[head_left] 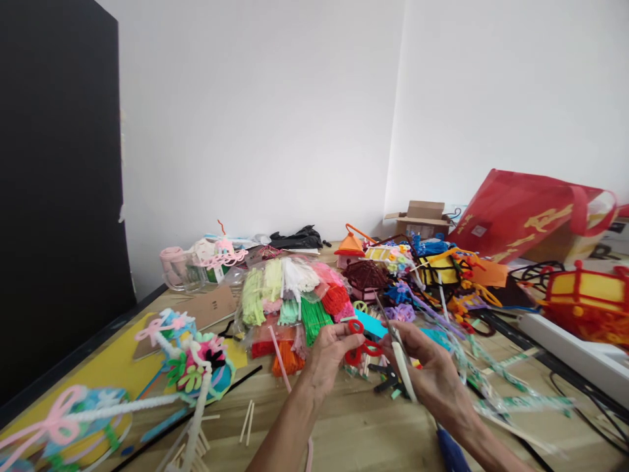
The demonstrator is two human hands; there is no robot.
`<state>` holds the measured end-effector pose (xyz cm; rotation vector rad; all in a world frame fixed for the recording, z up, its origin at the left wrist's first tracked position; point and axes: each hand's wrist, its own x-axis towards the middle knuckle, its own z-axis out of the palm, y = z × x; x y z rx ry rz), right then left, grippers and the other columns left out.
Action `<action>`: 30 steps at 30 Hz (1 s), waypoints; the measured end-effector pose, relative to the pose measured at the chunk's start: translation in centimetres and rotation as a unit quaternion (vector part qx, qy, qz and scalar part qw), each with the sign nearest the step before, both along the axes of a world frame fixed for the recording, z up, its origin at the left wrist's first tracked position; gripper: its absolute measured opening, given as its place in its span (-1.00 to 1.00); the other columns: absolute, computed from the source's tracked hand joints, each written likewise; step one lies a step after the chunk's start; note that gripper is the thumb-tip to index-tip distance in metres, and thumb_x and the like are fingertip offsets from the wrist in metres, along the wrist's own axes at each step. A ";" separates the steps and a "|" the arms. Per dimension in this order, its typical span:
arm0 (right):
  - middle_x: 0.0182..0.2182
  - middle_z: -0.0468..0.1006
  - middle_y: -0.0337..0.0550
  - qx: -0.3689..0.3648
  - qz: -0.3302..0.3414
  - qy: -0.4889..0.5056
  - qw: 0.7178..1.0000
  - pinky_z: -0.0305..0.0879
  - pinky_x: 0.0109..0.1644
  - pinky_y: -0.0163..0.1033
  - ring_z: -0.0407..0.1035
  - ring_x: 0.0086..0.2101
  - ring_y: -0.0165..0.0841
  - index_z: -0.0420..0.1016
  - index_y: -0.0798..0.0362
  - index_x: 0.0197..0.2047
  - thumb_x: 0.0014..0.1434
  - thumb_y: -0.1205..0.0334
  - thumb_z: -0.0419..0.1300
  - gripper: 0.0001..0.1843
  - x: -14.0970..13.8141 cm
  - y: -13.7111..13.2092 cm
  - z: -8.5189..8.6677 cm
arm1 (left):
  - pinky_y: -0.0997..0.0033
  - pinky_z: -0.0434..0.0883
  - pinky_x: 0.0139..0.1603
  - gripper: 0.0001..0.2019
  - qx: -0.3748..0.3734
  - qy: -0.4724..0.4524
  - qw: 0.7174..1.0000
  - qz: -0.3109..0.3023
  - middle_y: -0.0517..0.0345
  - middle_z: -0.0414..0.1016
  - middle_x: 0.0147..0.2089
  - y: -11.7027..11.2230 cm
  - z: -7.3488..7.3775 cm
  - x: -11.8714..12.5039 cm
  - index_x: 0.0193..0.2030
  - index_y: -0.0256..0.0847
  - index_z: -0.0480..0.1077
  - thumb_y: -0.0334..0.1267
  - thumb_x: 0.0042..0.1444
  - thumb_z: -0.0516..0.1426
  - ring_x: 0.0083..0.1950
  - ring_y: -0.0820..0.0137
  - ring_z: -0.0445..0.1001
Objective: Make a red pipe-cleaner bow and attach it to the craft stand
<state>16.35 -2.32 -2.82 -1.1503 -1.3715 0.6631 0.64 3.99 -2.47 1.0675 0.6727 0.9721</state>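
Observation:
A red pipe cleaner (354, 356), bent into several loops like a small flower, is pinched between the thumb and fingers of my left hand (328, 353). Close to its right side, my right hand (430, 367) is closed around a pair of scissors (403, 370) with white handles, their blades pointing up and away. Whether the right fingertips also touch a red loop, I cannot tell. Just beyond both hands lie bagged bundles of pipe cleaners (317, 322) in green, white, red and orange. A pink pipe cleaner (280, 360) passes by my left forearm.
Pipe-cleaner lanterns (204, 364) and thin wooden sticks (247, 423) lie at left. Behind on the right are a red bag (521, 213), a cardboard box (417, 219) and a yellow-red lantern (587, 295). A blue-handled tool (449, 449) lies under my right forearm.

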 end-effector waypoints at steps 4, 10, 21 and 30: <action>-0.40 0.56 -0.23 -0.034 0.045 0.074 0.996 0.33 -0.37 -0.30 0.40 -0.41 -0.31 0.46 -0.02 -0.07 -0.12 0.16 0.40 -0.51 0.1 0.2 0.3 | 0.55 0.23 -0.56 -0.65 0.018 -0.005 1.000 -0.006 0.17 0.44 -0.57 0.1 -0.2 0.1 -0.36 -0.37 0.53 -0.15 -0.28 0.36 -0.62 0.55 0.30; -0.45 0.57 -0.16 -0.094 0.059 0.187 0.976 0.34 -0.40 -0.28 0.43 -0.43 -0.28 0.50 0.05 -0.16 -0.20 0.03 0.44 -0.48 0.3 0.2 1.3 | 0.54 0.30 -0.52 -0.67 0.056 -0.017 0.998 -0.007 0.13 0.49 -0.45 -0.1 0.5 -0.2 -0.28 -0.33 0.51 -0.16 -0.16 0.32 -0.57 0.54 0.35; -0.47 0.55 -0.27 -0.098 0.068 0.225 0.967 0.26 -0.48 -0.37 0.39 -0.47 -0.38 0.45 0.01 -0.21 -0.21 0.11 0.45 -0.53 -0.2 0.0 1.2 | 0.54 0.32 -0.46 -0.77 0.076 -0.035 0.996 0.036 0.13 0.51 -0.42 -0.7 1.1 0.1 -0.34 -0.31 0.47 -0.22 -0.11 0.30 -0.50 0.50 0.39; -0.59 0.57 -0.31 -0.143 0.076 0.278 0.947 0.31 -0.53 -0.37 0.46 -0.54 -0.33 0.45 0.02 -0.31 -0.39 0.25 0.52 -0.49 0.4 0.8 0.7 | 0.56 0.26 -0.52 -0.81 0.119 -0.002 0.991 0.068 0.25 0.39 -0.55 -1.4 1.4 0.9 -0.51 -0.31 0.41 -0.27 -0.19 0.31 -0.56 0.55 0.28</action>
